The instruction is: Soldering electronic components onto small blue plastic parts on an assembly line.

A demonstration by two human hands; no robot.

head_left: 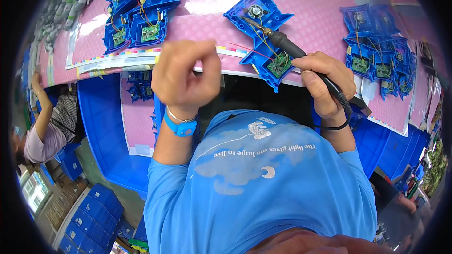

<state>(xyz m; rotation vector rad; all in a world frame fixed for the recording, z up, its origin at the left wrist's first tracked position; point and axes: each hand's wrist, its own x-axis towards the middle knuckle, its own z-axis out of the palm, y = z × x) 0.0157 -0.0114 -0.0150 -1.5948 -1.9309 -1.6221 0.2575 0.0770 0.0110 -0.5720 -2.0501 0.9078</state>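
Right hand point(326, 83), right of centre: fingers clamped round a black soldering iron point(301, 56), tip resting on a blue plastic casing point(260, 37) with a green circuit board point(278, 65), upper centre on the pink mat point(207, 0). Left hand point(184, 76), centre left: fingers pinched together, raised above the mat edge; contents cannot be told. Blue wristband point(180, 127) below it. Two more blue casings point(141, 14), upper left; further casings point(376, 51), upper right.

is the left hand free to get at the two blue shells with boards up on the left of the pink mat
Probably yes. The left hand hangs loosely closed, apparently empty, just below the two blue shells, with only bare pink mat between them.
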